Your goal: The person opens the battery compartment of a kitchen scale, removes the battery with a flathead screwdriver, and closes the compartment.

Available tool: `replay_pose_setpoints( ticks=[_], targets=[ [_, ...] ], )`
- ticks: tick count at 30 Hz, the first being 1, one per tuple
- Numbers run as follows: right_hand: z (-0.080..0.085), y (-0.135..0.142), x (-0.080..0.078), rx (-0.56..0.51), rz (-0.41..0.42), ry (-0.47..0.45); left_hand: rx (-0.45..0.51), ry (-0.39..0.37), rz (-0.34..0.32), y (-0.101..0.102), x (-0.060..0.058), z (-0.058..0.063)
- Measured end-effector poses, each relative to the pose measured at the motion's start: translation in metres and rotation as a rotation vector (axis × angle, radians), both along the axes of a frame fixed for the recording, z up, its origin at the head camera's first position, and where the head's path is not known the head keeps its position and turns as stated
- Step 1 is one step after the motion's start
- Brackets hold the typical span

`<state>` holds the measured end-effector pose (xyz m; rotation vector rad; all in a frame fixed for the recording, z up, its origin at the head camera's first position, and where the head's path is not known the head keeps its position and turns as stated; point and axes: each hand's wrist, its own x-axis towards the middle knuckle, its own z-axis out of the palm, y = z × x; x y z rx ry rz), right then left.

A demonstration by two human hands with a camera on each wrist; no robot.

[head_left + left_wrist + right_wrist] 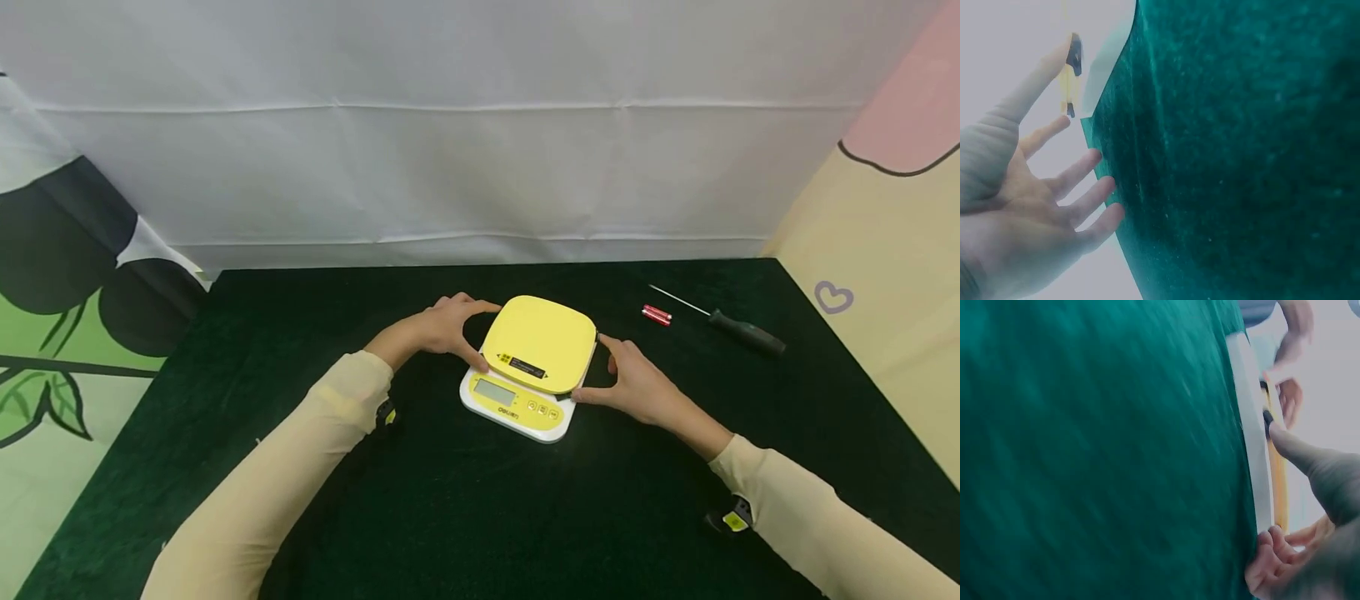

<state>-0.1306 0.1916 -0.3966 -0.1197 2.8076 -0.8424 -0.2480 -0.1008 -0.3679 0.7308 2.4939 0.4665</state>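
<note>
A kitchen scale (517,408) with a white base and yellow panel lies tilted to the right on the dark green cloth. Its yellow weighing plate (543,333) covers the upper part; black corner pieces (1074,55) show under it. My left hand (444,327) holds the plate's left side, thumb at the lower corner, index finger at the upper one; its other fingers spread free in the left wrist view. From the right, my right hand (633,382) grips the plate's side between thumb and index finger. In the right wrist view, its fingers curl near the white base (1254,444).
Right of the scale lie two small red batteries (657,315). Beyond them is a screwdriver (738,329) with a dark handle, its thin shaft pointing to the back left. A white cloth backdrop (480,183) hangs behind the table (315,517).
</note>
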Motion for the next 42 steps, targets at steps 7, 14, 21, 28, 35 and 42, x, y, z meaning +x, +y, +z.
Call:
replay_pose_setpoints(
  ticks=[7,14,21,28,35,42],
  targets=[
    [0.0,-0.016,0.007,-0.003,-0.001,0.002,-0.05,-0.011,-0.019,-0.002,-0.008,0.0],
    [0.001,-0.016,0.003,0.011,-0.003,-0.007,-0.036,-0.012,-0.013,-0.007,-0.008,-0.006],
    [0.003,-0.011,-0.005,0.029,0.031,-0.002,0.001,0.003,0.007,-0.01,-0.001,-0.011],
    [0.005,0.0,-0.017,0.03,0.103,0.014,0.021,0.063,0.053,-0.01,0.012,-0.014],
    [0.009,0.012,-0.032,0.025,0.203,0.031,-0.006,0.133,0.126,-0.004,0.029,-0.014],
    [0.012,0.021,-0.047,0.037,0.297,0.041,0.05,0.154,0.214,0.0,0.047,-0.017]
  ],
)
